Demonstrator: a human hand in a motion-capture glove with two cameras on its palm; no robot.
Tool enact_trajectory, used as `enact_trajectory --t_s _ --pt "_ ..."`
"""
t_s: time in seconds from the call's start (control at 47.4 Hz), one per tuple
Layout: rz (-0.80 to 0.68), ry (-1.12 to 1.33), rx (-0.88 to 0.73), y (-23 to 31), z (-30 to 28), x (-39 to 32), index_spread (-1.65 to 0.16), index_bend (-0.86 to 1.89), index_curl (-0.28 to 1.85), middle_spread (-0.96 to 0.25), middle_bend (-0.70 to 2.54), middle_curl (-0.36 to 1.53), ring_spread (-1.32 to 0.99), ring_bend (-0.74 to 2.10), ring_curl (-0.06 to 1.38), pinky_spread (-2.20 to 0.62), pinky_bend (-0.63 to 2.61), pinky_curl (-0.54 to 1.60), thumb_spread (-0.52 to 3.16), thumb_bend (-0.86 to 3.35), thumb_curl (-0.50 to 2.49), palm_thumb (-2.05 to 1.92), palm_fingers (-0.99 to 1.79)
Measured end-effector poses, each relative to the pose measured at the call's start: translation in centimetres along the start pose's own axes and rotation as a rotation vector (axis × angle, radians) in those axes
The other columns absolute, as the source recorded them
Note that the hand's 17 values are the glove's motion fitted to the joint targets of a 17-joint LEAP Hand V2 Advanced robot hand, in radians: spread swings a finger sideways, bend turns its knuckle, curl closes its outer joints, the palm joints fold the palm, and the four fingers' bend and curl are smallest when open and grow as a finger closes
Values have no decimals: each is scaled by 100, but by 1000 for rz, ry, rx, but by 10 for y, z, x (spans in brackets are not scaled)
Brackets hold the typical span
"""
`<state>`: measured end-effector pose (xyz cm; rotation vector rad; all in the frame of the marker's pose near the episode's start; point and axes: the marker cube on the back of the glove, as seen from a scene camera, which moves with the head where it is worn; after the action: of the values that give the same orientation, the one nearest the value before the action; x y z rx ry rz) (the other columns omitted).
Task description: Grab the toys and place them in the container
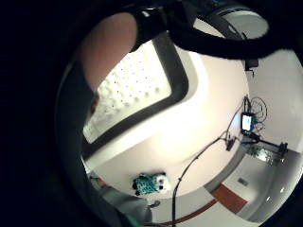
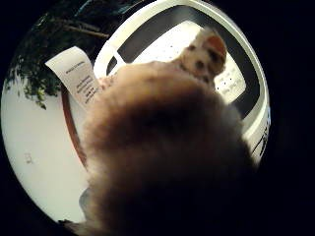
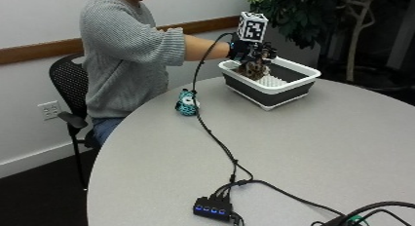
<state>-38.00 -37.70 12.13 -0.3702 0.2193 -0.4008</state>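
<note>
Sitting at the near edge of the round grey table (image 3: pixel 311 153) is a small black hub (image 3: pixel 213 207) with blue lights, its cables trailing off to the right and one cable running up the tabletop toward the person. Farther along, near the table's left rim and just in front of the seated person in a grey sweater (image 3: pixel 126 55), a teal and white plush toy (image 3: pixel 187 102) stands upright on the tabletop, well apart from the hand; the little-finger palm view shows it too (image 1: pixel 150 183), small on the table. Beyond it, toward the far side, sits the white and dark container (image 3: pixel 295 84), a rectangular bin with a bumpy white floor (image 1: pixel 132 85). The gloved right hand (image 3: pixel 254 51) is held out over the container's left end, its fingers curled round a brown furry toy (image 3: pixel 253 67) that hangs just under the palm, over the bin's interior. In the thumb-side palm view this brown toy (image 2: pixel 167 147) fills most of the picture, with a paper tag (image 2: pixel 78 76) beside it and the container's white rim (image 2: pixel 246 64) beyond. A leafy indoor tree (image 3: pixel 324 16) stands behind the table at far right
</note>
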Motion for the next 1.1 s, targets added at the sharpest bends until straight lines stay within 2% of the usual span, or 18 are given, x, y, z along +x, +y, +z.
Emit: enact_trajectory --t_s 0.063,0.169,0.253,0.401,0.528,0.76,0.929,1.035,1.098 --pt "-49 -57 15 7 -2 0 -34 7 51 -17 16 47 -22 34 37 -2 95 40 94 -13 46 -15 -39" --pt "-31 -54 26 15 -5 10 -34 8 44 -15 13 42 -19 30 34 1 90 38 95 -11 40 -14 -27" --pt "-10 -65 -36 18 -6 18 -33 7 39 -14 10 39 -17 31 34 3 93 38 92 -12 36 -16 -22" --pt "36 -138 -179 14 -5 20 -30 5 32 -12 10 34 -13 27 34 6 98 39 78 -13 33 -16 -28" --pt "10 -30 -261 13 -6 23 -26 3 26 -8 5 28 -8 21 33 8 105 40 72 -11 32 -13 -39" --pt "-23 -127 -157 28 -21 28 -23 2 18 -4 5 21 -3 17 32 10 109 40 71 -9 30 -10 -45" --pt "-103 -227 -36 103 -19 57 -24 4 15 -4 6 18 -2 16 31 10 107 39 75 -11 28 -14 -44" --pt "-151 -250 41 189 -4 70 -24 6 15 -4 6 17 -1 15 31 11 105 38 78 -12 26 -16 -43" --pt "-172 -183 68 237 16 70 -24 8 15 -4 7 16 -1 15 30 11 103 37 79 -12 25 -16 -41"
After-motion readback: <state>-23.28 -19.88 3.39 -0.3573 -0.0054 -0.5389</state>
